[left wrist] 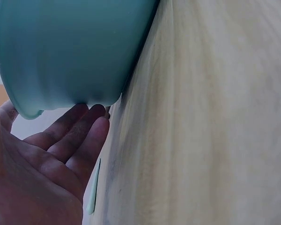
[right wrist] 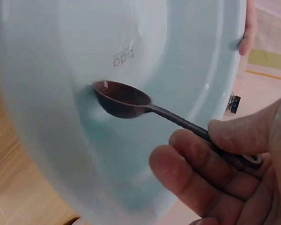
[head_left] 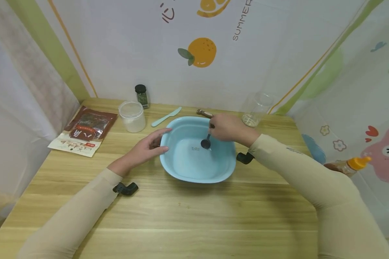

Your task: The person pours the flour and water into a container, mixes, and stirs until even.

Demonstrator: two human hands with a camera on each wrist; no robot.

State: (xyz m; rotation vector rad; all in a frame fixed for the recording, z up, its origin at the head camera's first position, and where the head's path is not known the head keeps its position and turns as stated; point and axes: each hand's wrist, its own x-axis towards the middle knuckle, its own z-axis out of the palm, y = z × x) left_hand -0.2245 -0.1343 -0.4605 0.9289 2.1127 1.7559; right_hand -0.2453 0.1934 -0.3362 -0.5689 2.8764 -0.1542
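A light blue plastic basin [head_left: 178, 169] stands mid-table, with small dark print on its floor. My left hand [head_left: 146, 149] grips its left rim; in the left wrist view, the fingers [left wrist: 86, 145] lie against the outer wall. Over the basin's right side, my right hand [head_left: 225, 127] pinches a dark measuring spoon [right wrist: 126, 101] by its thin handle, between thumb and fingers. The spoon's round bowl is inside the basin, tilted near the wall. Whether it touches the wall, I cannot tell.
Behind the basin lie a pale green plastic knife [head_left: 166, 117] and a brown-handled utensil [head_left: 205, 113]. A lidded tub [head_left: 133, 118], herb jar [head_left: 142, 96] and brown packet [head_left: 89, 127] stand left. A clear glass [head_left: 256, 109] and yellow-capped bottle [head_left: 347, 166] are right. Two tiny beads [head_left: 179, 204] lie in front.
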